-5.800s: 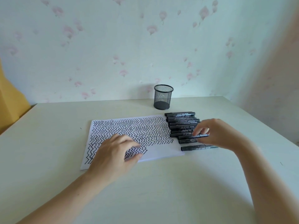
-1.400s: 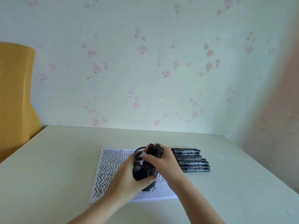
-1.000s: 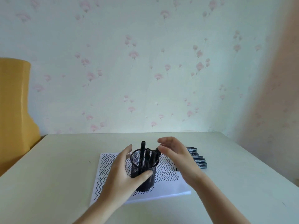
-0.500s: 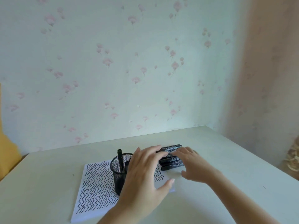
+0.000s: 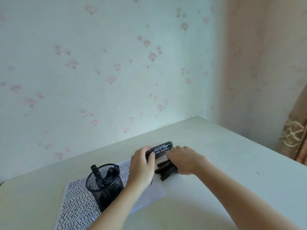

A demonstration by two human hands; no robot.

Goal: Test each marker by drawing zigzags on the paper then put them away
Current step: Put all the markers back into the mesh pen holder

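Observation:
A black mesh pen cup (image 5: pixel 104 188) stands on the white paper (image 5: pixel 78 203), which is covered in black zigzags. Several black markers stand upright inside the cup. To its right, a bunch of black markers (image 5: pixel 162 149) lies on the table. My left hand (image 5: pixel 142 165) grips the left ends of the far markers, thumb in front. My right hand (image 5: pixel 184 159) rests over the right ends of the bunch, fingers curled onto them. Some near markers (image 5: pixel 164 170) lie between my two hands.
The pale table (image 5: pixel 224 155) meets a floral wall at the back and a wall corner at the right. A patterned curtain (image 5: pixel 294 138) hangs past the table's right edge.
My left hand let go of the cup and moved right to the marker bunch. Both hands have closed in on the lying markers. The view has swung to the right.

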